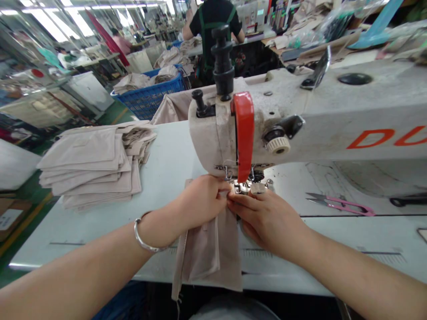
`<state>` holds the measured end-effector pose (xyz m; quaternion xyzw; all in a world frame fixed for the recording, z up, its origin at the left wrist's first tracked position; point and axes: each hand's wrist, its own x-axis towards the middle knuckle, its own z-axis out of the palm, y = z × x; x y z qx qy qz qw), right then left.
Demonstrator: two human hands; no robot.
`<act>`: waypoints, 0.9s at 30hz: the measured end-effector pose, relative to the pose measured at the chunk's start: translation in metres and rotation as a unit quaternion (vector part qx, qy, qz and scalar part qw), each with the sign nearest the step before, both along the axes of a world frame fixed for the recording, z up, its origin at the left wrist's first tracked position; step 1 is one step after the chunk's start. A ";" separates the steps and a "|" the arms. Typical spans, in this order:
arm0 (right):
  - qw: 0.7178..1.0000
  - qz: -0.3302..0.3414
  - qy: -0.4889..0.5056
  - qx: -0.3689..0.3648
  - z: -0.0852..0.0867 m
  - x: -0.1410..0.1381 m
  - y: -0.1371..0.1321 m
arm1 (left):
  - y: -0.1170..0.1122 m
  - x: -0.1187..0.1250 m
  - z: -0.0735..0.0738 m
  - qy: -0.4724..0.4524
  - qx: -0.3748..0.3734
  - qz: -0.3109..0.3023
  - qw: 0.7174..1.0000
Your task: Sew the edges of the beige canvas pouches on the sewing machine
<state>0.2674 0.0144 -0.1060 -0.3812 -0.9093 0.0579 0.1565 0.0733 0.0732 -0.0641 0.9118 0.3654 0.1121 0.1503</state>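
Observation:
A beige fabric piece (pixel 213 258) lies on the sewing table and hangs over its front edge. My left hand (pixel 200 200), with a silver bangle on the wrist, is closed on the fabric's top edge just left of the presser foot (pixel 248 186). My right hand (pixel 267 218) pinches the same edge from the right, fingertips meeting the left hand's at the needle. The industrial sewing machine (pixel 300 120), grey-white with a red guard (pixel 244 133), rises directly over both hands.
A stack of beige fabric pieces (pixel 93 164) sits on the table (pixel 167 155) at the left. Pink thread snips (pixel 340 203) lie to the right of the machine. Behind stand a blue basket of fabric (pixel 150 95) and a person in black (pixel 215 22).

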 end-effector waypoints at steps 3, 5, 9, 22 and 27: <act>1.000 0.000 0.002 0.003 -0.001 0.002 0.000 | -0.009 0.007 -0.001 0.022 -0.023 0.021 0.999; 1.000 0.001 0.005 0.006 -0.001 0.003 -0.001 | -0.015 0.009 -0.004 0.014 -0.012 0.027 0.999; 1.000 0.006 0.017 -0.004 -0.003 0.003 0.000 | -0.019 0.009 -0.011 0.007 0.021 0.022 1.000; 0.994 0.036 0.031 -0.094 0.013 0.010 -0.039 | -0.100 -0.015 -0.010 0.094 0.069 -0.050 0.992; 0.987 0.012 0.156 -0.049 0.006 0.004 -0.077 | -0.117 -0.030 -0.019 -0.005 0.121 -0.118 0.986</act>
